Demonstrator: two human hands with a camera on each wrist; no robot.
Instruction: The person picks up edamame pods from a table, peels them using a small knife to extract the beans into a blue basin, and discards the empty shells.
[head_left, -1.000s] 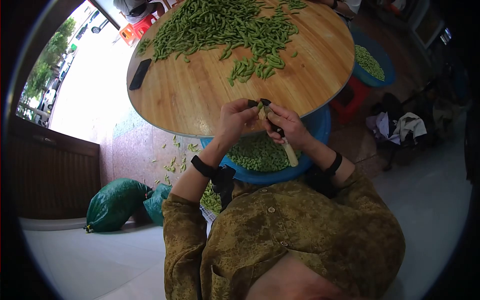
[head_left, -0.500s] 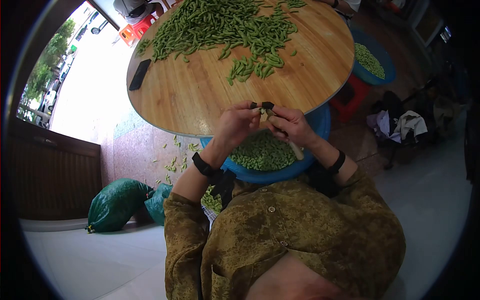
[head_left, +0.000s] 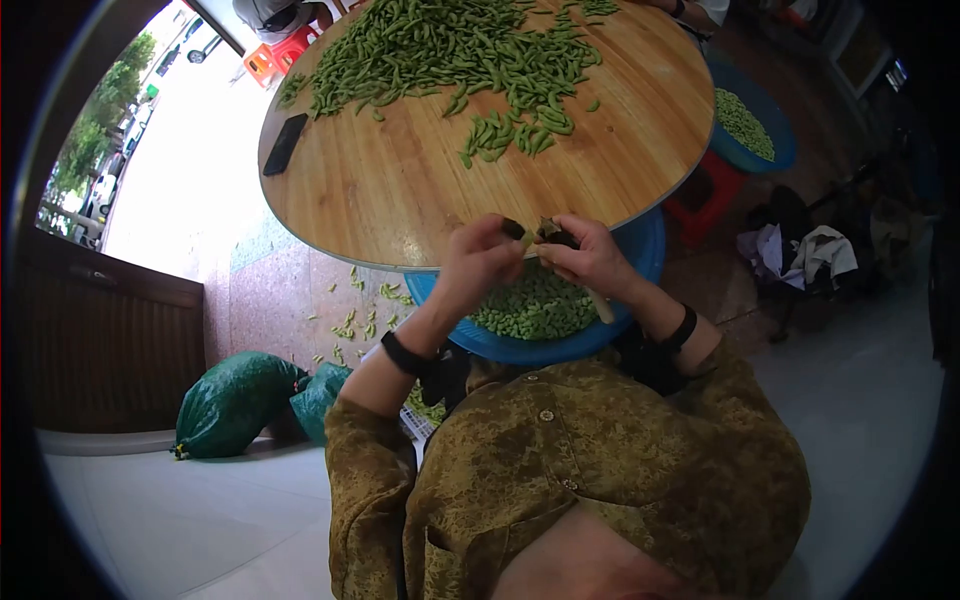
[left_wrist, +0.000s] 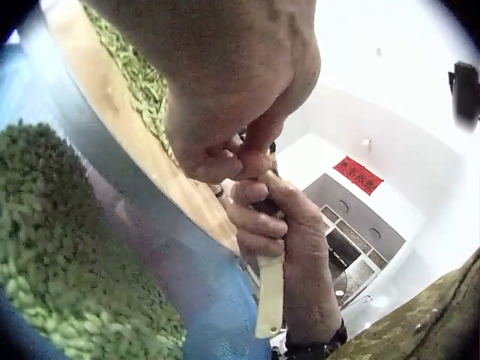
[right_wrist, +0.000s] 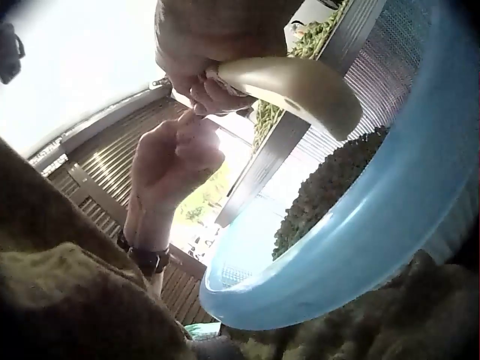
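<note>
My left hand (head_left: 480,262), a black covering on one finger, pinches a small green bean pod (head_left: 530,241) between the hands, over the near table edge. Beside it my right hand (head_left: 590,255) grips a tool by its pale handle (right_wrist: 300,86), which sticks out below the fist; its working end is hidden by the fingers. In the left wrist view the fingertips of both hands meet close together. Below them sits a blue basin (head_left: 500,350) of shelled green beans (head_left: 540,318). A large heap of green pods (head_left: 430,55) covers the far part of the round wooden table (head_left: 360,200).
A dark flat object (head_left: 285,145) lies at the table's left. Green sacks (head_left: 235,405) and scattered pods (head_left: 347,325) are on the floor. Another blue basin (head_left: 785,150) of beans stands right, above a red stool (head_left: 705,200). Cloths (head_left: 825,255) hang farther right.
The black-covered fingers, which met half a second ago, have come apart. The left hand has dropped slightly, and the tool's handle has swung to the right.
</note>
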